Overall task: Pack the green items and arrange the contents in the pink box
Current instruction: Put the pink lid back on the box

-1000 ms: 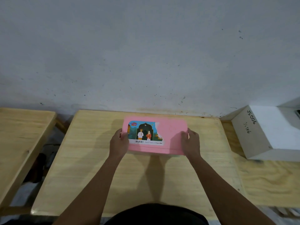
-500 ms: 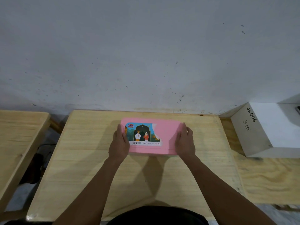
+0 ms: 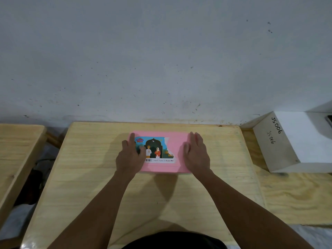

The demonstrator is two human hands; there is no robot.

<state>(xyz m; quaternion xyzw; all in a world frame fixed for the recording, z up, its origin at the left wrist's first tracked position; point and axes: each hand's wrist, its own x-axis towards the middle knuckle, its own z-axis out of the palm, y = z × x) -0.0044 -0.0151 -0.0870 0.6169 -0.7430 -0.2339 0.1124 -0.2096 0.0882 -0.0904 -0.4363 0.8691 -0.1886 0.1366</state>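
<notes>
The pink box (image 3: 175, 141) lies near the far middle of the wooden table (image 3: 97, 177). Its lid is on, with a colourful sticker across the left half, so the contents are hidden. No green items show anywhere. My left hand (image 3: 130, 157) lies flat on the lid's left end, fingers stretched out and partly covering the sticker. My right hand (image 3: 195, 155) lies flat on the lid's right end, fingers pointing towards the wall. Neither hand is curled around anything.
A white box (image 3: 294, 142) marked "JS006" sits on a plywood surface (image 3: 294, 198) to the right. A second wooden table (image 3: 16, 146) stands to the left across a dark gap. A grey wall (image 3: 161, 60) rises right behind the table.
Both hands left the box's short sides, where they gripped it, and now rest palm-down on top of the lid. The box sits slightly further from me.
</notes>
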